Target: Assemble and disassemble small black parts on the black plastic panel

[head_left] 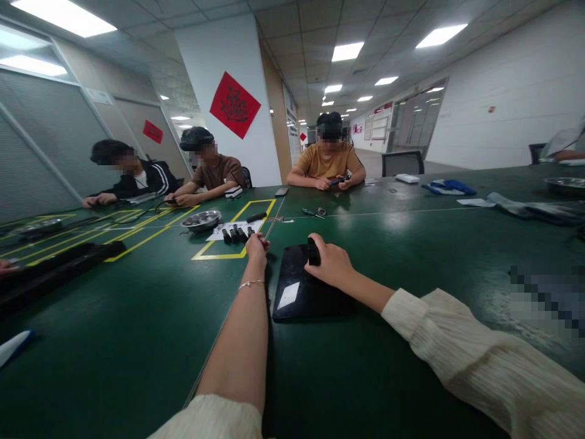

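Observation:
My right hand (333, 261) is closed round a small black block-like part (313, 252), held upright above a black flat case (315, 299) with a white label (289, 295). What kind of part it is does not show. My left hand (258, 244) reaches forward beside a group of short black cylindrical parts (234, 234), which stand on a white sheet (214, 233). Its fingers are curled together, and whatever they grip, if anything, is hidden. Behind the group lies a longer black piece (256, 217).
Yellow tape (214, 256) outlines a rectangle on the green table (159, 341). A metal bowl (201, 221) stands left of the sheet. Small tools (314, 212) lie farther back. A long black tray-like object (59, 268) is at left. Several people sit round the table.

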`<state>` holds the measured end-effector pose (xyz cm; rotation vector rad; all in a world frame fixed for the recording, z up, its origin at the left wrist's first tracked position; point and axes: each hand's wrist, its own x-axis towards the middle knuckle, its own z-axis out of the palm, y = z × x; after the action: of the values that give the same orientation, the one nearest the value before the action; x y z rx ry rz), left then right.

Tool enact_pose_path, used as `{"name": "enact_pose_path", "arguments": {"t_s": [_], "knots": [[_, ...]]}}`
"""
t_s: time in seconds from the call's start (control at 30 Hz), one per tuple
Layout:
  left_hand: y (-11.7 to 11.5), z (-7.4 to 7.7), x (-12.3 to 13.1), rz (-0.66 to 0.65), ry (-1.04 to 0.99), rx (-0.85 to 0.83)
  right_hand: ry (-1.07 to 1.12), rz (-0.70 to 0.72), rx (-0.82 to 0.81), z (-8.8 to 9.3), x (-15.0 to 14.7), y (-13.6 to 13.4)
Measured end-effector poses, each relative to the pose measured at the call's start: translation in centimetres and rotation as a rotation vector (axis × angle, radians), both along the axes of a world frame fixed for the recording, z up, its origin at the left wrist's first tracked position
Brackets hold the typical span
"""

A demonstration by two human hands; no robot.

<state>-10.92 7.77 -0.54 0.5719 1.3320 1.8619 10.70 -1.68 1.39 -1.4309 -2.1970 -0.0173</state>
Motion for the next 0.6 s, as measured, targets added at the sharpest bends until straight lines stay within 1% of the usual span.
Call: {"name": "enact_pose_path", "arguments": {"t_s": [0.17,0.2,0.27,0.3,0.37,0.43,0.5,0.6], "knots": [[0.0,0.0,0.0,-0.004,0.015,-0.006,0.019,-0.015,-0.034,-0.5,0.3,-0.4],[0.1,0.0,0.1,-0.006,0.020,-0.007,0.029,-0.018,-0.008,-0.6,0.4,-0.6],[0.1,0.0,0.1,-0.008,0.030,-0.009,0.040,-0.012,0.109,-0.7,0.4,-1.2],[0.1,-0.1,0.1,-0.007,0.038,-0.012,0.035,0.013,0.185,-0.8,0.3,-1.7],[0.2,-0.1,0.1,0.000,0.063,-0.020,0.009,0.108,0.315,-0.9,-0.3,-3.2],[0.2,-0.1,0.1,0.003,0.091,-0.027,-0.031,0.247,0.362,-1.1,-1.3,-5.0],[0.2,-0.2,0.2,0.007,0.110,-0.020,-0.076,0.343,0.316,-1.4,-2.4,-6.9],[0.1,-0.1,0.2,0.012,0.124,-0.013,-0.131,0.387,0.117,-1.9,-3.7,-8.6]]}}
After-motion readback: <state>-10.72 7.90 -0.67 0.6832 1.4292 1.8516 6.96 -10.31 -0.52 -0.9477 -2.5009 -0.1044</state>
